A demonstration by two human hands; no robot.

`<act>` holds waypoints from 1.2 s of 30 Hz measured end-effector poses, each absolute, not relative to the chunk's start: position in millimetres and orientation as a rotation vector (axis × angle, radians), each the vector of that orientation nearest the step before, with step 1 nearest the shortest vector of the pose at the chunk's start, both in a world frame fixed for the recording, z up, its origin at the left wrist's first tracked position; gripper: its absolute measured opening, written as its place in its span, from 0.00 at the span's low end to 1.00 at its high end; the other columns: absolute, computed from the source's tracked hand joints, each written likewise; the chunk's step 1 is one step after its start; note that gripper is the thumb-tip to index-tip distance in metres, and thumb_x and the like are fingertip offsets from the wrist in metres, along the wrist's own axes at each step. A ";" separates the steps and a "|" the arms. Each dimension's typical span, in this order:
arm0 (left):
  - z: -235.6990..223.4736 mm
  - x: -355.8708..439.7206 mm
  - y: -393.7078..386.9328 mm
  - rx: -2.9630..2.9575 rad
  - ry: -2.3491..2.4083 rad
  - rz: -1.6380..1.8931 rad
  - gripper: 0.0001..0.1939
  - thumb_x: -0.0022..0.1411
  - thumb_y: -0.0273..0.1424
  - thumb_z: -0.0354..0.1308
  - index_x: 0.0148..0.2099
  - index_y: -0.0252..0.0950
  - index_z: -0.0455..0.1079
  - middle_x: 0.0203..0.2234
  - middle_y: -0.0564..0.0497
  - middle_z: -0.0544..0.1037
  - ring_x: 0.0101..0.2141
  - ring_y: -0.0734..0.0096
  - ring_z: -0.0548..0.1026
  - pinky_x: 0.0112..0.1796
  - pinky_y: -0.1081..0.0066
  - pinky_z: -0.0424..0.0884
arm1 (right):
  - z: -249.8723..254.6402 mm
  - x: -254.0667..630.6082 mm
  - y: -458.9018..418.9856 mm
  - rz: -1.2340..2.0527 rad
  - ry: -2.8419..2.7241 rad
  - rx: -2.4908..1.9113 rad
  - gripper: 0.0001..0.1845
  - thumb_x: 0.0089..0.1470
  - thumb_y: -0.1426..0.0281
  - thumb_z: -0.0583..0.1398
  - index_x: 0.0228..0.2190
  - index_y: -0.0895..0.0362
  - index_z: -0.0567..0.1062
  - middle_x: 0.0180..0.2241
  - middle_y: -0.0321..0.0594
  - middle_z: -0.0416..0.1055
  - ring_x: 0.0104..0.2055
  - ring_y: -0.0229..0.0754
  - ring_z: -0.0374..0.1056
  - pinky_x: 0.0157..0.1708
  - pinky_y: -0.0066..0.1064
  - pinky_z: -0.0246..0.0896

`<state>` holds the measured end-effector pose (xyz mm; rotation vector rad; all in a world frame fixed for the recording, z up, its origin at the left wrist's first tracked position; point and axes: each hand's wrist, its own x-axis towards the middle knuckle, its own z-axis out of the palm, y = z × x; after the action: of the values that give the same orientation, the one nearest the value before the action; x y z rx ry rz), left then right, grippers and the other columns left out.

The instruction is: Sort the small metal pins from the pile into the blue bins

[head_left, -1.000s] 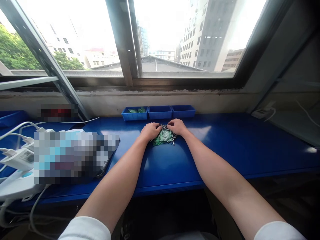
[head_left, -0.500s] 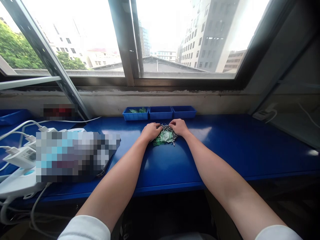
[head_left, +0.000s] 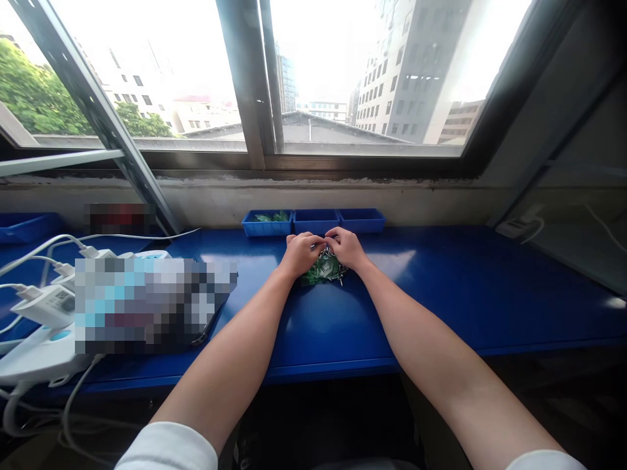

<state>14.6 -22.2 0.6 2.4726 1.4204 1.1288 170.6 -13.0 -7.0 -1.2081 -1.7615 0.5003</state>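
Note:
On the blue table lies a pile of small silvery metal pieces (head_left: 341, 277), too small to name surely, mixed with green printed plastic packets (head_left: 321, 271). My left hand (head_left: 301, 253) and my right hand (head_left: 347, 248) meet over the far side of this pile. The fingertips of both are pinched together and nearly touching. Whatever they hold, if anything, is hidden or too small to make out. Just behind the hands stand blue bins; the left bin (head_left: 267, 228) has green packets (head_left: 272, 216) in it.
The middle bin (head_left: 316, 220) and right bin (head_left: 361, 220) stand beside it below the window. To my left are a white power strip (head_left: 42, 359) with chargers and cables, and a blurred-out item (head_left: 147, 303). A slanted metal post (head_left: 142, 186) rises at the left.
My hands have come together above the pile; before, they were apart at its two sides. The left hand has lifted off the pieces and moved right and away from me.

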 end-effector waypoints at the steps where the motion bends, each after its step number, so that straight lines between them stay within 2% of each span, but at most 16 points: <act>1: 0.8 14.8 -22.3 2.466 1.425 1.128 0.10 0.59 0.34 0.53 0.40 0.42 0.75 0.35 0.51 0.78 0.38 0.66 0.73 0.48 0.63 0.58 | -7.0 170.0 -13.0 0.509 -1.750 -1.201 0.10 0.51 0.64 0.55 0.33 0.56 0.72 0.19 0.32 0.68 0.22 0.36 0.64 0.28 0.28 0.58; 7: -1.4 13.4 -18.7 2.492 1.367 1.116 0.10 0.57 0.34 0.55 0.40 0.41 0.75 0.34 0.51 0.78 0.38 0.66 0.74 0.45 0.66 0.60 | -5.7 169.8 -12.3 0.614 -1.659 -1.140 0.10 0.50 0.63 0.56 0.32 0.56 0.70 0.17 0.31 0.66 0.20 0.36 0.62 0.25 0.28 0.58; 12: -5.7 12.0 -12.4 2.523 1.362 1.150 0.11 0.59 0.31 0.52 0.40 0.40 0.76 0.35 0.50 0.79 0.38 0.66 0.75 0.45 0.67 0.61 | -4.2 170.9 -12.6 0.624 -1.615 -1.095 0.09 0.49 0.62 0.57 0.28 0.56 0.70 0.15 0.31 0.65 0.19 0.36 0.62 0.24 0.28 0.58; 19: -8.6 7.6 -8.2 2.461 1.357 1.241 0.13 0.60 0.31 0.51 0.41 0.38 0.76 0.35 0.49 0.79 0.37 0.65 0.75 0.41 0.70 0.66 | -2.9 172.2 -13.5 0.764 -1.553 -1.004 0.15 0.43 0.57 0.61 0.23 0.58 0.72 0.21 0.37 0.71 0.22 0.37 0.64 0.25 0.28 0.59; 25: -6.5 10.1 -11.0 2.472 1.472 1.207 0.12 0.61 0.32 0.51 0.41 0.40 0.76 0.35 0.49 0.79 0.39 0.64 0.74 0.45 0.64 0.61 | -2.2 174.6 -13.0 0.811 -1.515 -1.010 0.13 0.43 0.60 0.61 0.23 0.58 0.74 0.22 0.37 0.73 0.20 0.35 0.61 0.23 0.28 0.58; 28: -6.1 10.8 -11.6 2.458 1.566 1.192 0.13 0.60 0.33 0.52 0.44 0.40 0.74 0.38 0.49 0.78 0.43 0.61 0.72 0.47 0.61 0.58 | -2.6 176.9 -10.8 0.731 -1.494 -1.062 0.12 0.44 0.61 0.59 0.24 0.58 0.74 0.23 0.38 0.73 0.23 0.37 0.64 0.27 0.29 0.60; 31: -6.9 8.9 -10.2 2.421 1.658 1.166 0.13 0.59 0.32 0.52 0.45 0.40 0.73 0.41 0.48 0.77 0.45 0.60 0.70 0.47 0.60 0.57 | -2.6 180.9 -7.4 0.517 -1.479 -1.214 0.09 0.44 0.64 0.58 0.25 0.57 0.75 0.26 0.38 0.73 0.29 0.40 0.67 0.33 0.31 0.61; 36: -8.4 4.5 -7.5 2.363 1.762 1.070 0.12 0.58 0.32 0.51 0.42 0.39 0.73 0.40 0.47 0.77 0.45 0.57 0.70 0.46 0.59 0.58 | -1.2 190.3 -0.5 0.162 -1.494 -1.493 0.11 0.44 0.67 0.57 0.33 0.54 0.75 0.33 0.38 0.74 0.42 0.47 0.64 0.45 0.41 0.55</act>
<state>4.5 -7.5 -8.4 2.3632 1.7617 1.0703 190.3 -0.5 -1.2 -1.4929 -1.4937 0.1619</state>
